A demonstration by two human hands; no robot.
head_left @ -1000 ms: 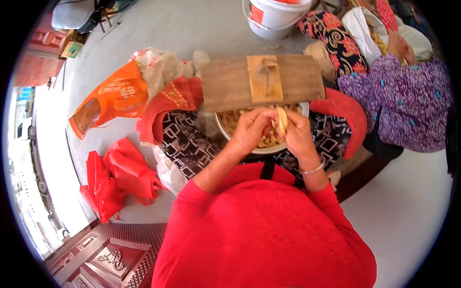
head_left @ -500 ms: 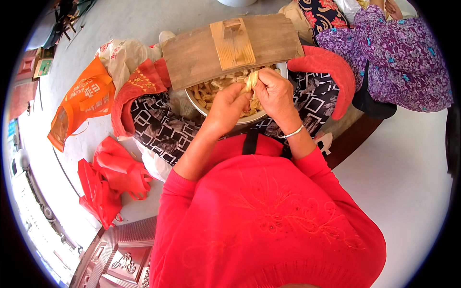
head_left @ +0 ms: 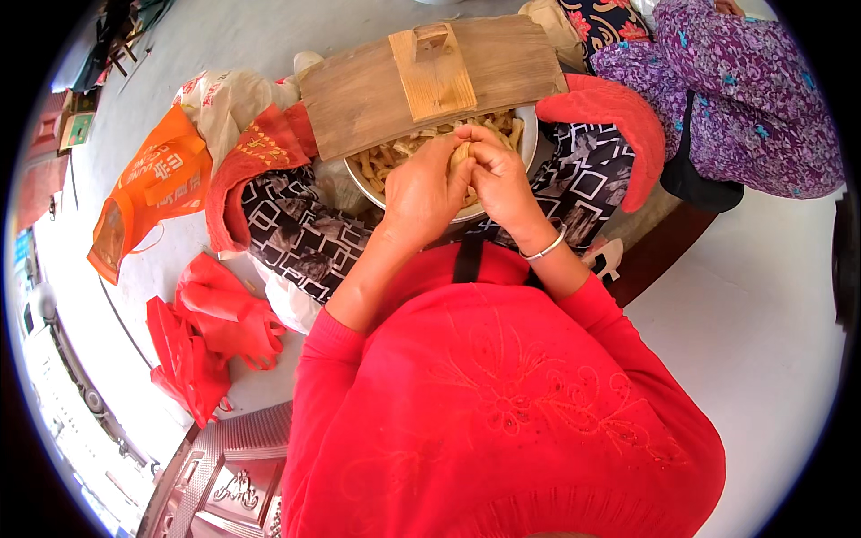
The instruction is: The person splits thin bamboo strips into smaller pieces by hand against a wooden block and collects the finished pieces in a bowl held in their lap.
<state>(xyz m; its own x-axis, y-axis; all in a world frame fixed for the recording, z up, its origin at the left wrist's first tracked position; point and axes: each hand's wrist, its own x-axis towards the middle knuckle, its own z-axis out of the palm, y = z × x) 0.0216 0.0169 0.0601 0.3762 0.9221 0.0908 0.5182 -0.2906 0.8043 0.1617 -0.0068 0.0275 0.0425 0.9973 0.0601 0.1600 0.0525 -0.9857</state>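
My left hand [head_left: 421, 188] and my right hand [head_left: 500, 184] meet over a metal bowl [head_left: 352, 177], fingers closed around a pale yellow strip [head_left: 462, 156] that they mostly hide. The bowl holds several yellowish-brown pieces [head_left: 386, 163], rough strips in shape. A brown wooden board [head_left: 350, 99] lies across the bowl's far part, with a lighter wooden piece [head_left: 435, 88] and a small raised block on it.
Red padded cloths [head_left: 619, 112] lie over my patterned legs. Orange [head_left: 152, 193], beige [head_left: 229, 94] and red bags [head_left: 220, 305] are on the floor at left. A co-worker in purple floral sleeves [head_left: 735, 108] sits at right, beside a black bag [head_left: 695, 184].
The view has shifted, so the bowl and board sit higher in the picture than a second ago. My fingers have closed further over the yellow strip, now mostly hidden.
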